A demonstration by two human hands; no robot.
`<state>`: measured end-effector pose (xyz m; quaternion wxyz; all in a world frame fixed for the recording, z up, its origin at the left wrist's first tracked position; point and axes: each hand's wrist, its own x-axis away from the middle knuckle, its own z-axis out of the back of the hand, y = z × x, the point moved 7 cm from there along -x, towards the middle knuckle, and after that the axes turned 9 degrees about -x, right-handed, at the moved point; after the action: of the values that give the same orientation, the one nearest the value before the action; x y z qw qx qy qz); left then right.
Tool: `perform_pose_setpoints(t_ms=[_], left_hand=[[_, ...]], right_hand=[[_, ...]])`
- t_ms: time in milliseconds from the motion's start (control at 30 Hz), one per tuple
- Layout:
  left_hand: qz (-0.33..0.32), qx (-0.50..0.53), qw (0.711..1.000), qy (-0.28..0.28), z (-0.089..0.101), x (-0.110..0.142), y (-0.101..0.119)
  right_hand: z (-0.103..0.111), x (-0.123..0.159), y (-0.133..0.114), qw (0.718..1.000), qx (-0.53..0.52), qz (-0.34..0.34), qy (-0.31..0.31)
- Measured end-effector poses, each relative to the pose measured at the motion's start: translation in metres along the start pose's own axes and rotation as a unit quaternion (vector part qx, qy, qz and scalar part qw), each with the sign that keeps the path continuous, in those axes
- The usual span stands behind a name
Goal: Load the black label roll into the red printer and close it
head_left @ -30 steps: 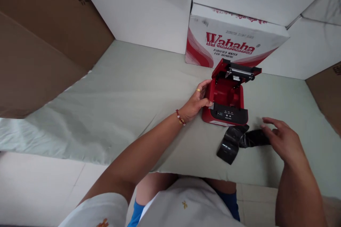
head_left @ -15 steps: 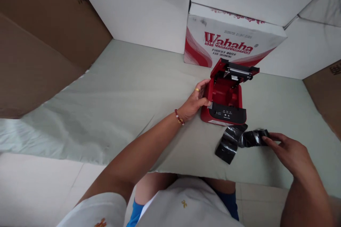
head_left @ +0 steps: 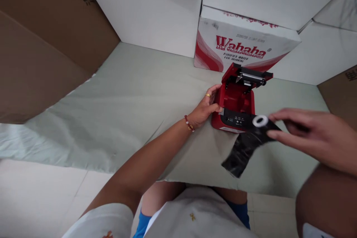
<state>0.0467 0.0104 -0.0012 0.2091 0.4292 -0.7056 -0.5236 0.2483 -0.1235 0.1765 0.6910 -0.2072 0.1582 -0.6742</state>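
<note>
A red and black label printer (head_left: pixel 237 121) stands on the cloth with its lid (head_left: pixel 249 76) raised, and its red inner bay shows no roll. Wrapped round the printer's left side is my left hand (head_left: pixel 208 106), thumb at the front left corner. To the right, my right hand (head_left: pixel 309 132) pinches a black roll (head_left: pixel 267 128) with a white core ring facing up. From this roll a loose black strip (head_left: pixel 240 154) hangs down to the left, in front of the printer. The roll covers the printer's front right corner.
Behind the printer stands a Wahaha water carton (head_left: pixel 242 44), with white boxes (head_left: pixel 156 11) stacked around it. Brown cartons (head_left: pixel 50 44) border the left and another brown carton (head_left: pixel 340 89) the right. A pale green cloth (head_left: pixel 134 93) covers the table; its front edge lies before my lap.
My right hand has taken hold of the black roll and lifted it off the cloth, turning its core upward. The strip trails from it. My left hand stays on the printer.
</note>
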Motion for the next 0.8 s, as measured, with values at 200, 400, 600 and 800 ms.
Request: perform_pose_setpoints(t_ms=[200, 400, 600, 800], left_hand=[[0.006, 0.011, 1.000, 0.003, 0.000, 0.000, 0.000], [-0.002, 0.003, 1.000, -0.010, 0.000, 0.000, -0.002], [0.003, 0.014, 1.000, -0.008, -0.001, 0.001, -0.001], [0.002, 0.006, 1.000, -0.009, -0.001, -0.001, 0.001]], right_hand=[[-0.053, -0.095, -0.030, 0.984, 0.173, 0.038, -0.010], [-0.074, -0.109, -0.022, 0.974, 0.209, 0.075, -0.045], [-0.073, -0.120, -0.012, 0.979, 0.186, 0.075, -0.020], [-0.056, -0.074, -0.036, 0.986, 0.015, 0.163, 0.045]])
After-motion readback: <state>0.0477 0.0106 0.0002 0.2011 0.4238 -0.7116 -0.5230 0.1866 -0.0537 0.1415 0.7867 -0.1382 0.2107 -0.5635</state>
